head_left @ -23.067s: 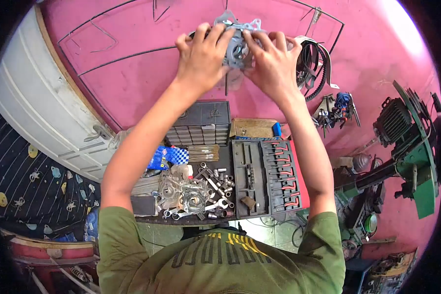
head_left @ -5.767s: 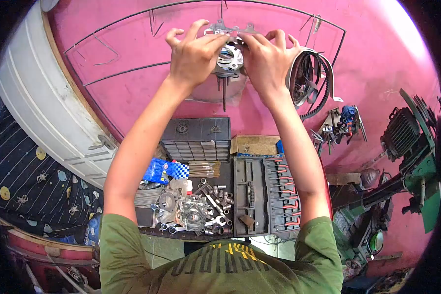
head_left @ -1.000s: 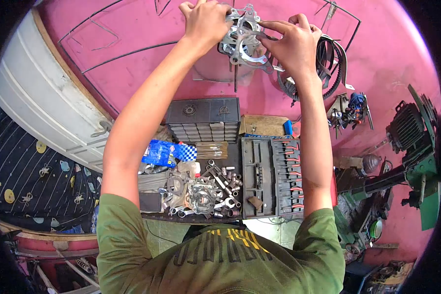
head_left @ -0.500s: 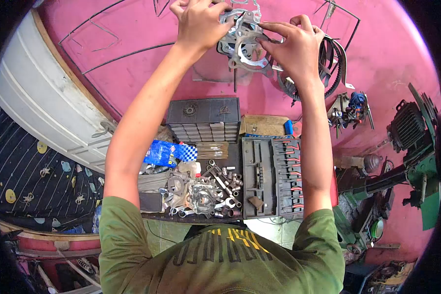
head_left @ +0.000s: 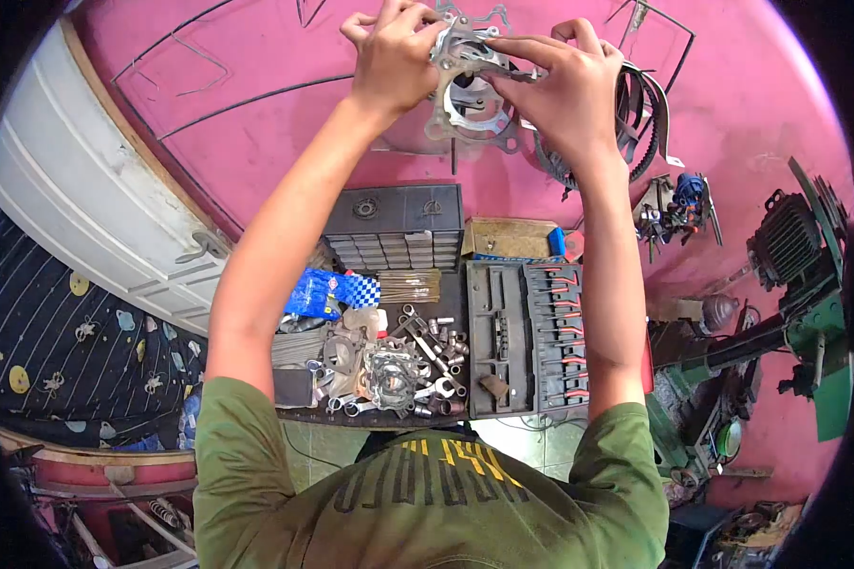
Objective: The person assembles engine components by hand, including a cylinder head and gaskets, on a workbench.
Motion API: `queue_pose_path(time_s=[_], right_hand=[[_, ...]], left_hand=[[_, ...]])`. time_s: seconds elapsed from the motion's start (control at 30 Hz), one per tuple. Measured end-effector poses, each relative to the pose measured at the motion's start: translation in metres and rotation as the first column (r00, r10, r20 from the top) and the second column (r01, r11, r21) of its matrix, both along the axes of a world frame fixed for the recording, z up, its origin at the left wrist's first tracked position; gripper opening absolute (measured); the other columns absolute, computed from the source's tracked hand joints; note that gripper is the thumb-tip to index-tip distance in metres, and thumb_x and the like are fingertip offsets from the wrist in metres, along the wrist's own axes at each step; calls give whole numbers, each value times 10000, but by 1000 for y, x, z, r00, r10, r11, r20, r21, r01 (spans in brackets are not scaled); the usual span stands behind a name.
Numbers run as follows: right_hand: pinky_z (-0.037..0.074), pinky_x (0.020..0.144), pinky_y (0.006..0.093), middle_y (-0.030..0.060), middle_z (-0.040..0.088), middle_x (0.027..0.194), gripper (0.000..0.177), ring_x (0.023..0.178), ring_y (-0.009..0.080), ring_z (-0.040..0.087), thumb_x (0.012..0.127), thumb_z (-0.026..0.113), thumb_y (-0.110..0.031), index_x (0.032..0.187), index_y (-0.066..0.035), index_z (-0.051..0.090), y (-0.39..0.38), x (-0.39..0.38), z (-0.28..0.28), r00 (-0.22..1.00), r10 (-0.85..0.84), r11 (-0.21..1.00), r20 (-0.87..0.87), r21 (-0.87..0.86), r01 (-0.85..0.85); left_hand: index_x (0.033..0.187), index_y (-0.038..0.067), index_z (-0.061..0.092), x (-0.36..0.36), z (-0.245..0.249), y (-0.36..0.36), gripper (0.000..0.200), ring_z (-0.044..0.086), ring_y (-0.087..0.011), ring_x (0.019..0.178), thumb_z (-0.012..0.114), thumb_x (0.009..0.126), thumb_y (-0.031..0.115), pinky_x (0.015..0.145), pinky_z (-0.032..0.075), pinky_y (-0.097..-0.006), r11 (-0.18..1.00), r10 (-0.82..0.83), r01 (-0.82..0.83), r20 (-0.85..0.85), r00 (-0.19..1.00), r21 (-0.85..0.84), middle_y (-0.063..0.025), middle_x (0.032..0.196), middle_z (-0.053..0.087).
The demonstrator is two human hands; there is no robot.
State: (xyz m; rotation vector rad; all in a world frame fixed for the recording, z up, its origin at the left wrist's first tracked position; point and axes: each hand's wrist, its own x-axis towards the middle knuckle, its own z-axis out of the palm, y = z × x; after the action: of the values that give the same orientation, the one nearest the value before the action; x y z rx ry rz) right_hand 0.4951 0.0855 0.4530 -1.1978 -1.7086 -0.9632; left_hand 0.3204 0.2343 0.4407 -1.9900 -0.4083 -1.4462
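Note:
Up against the pink wall, a bunch of thin metal engine gaskets hangs, with large round holes and bolt holes showing. My left hand grips their left edge, its fingers curled and partly hidden. From the right, my right hand pinches a gasket between thumb and forefinger. A dark rod shows just below the bunch. Black belts hang on the wall beside my right wrist.
Below stands a bench with a small-drawer cabinet, a cardboard box, a blue packet and an open tool case. Wrenches, sockets and a metal engine part lie at its front. A green machine is at right, a white door at left.
The gaskets have shifted and turned slightly, with the ring now a little further left. My left hand has moved a little right and down; my right hand has moved slightly left.

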Motion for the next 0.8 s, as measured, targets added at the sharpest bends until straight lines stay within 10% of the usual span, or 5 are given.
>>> queue_pose_path(time_s=[0.4,0.8], right_hand=[[378,965,494,-35,767,870,309,1025,208,603,756,864,-314,1061,-270,836,39,18,2,992,-117,993,37,31,116],[363,932,480,1,780,880,246,990,239,598,711,859,-203,952,-158,834,35,-10,33,999,-30,998,41,55,28]], left_hand=[[1017,122,770,-15,7,-7,213,630,-207,1038,769,846,249,916,308,-442,991,-55,75,180,982,-106,-13,994,718],[1069,167,771,-20,32,-46,246,580,-181,1027,767,836,245,897,267,-510,994,59,-46,-130,990,97,57,969,683]])
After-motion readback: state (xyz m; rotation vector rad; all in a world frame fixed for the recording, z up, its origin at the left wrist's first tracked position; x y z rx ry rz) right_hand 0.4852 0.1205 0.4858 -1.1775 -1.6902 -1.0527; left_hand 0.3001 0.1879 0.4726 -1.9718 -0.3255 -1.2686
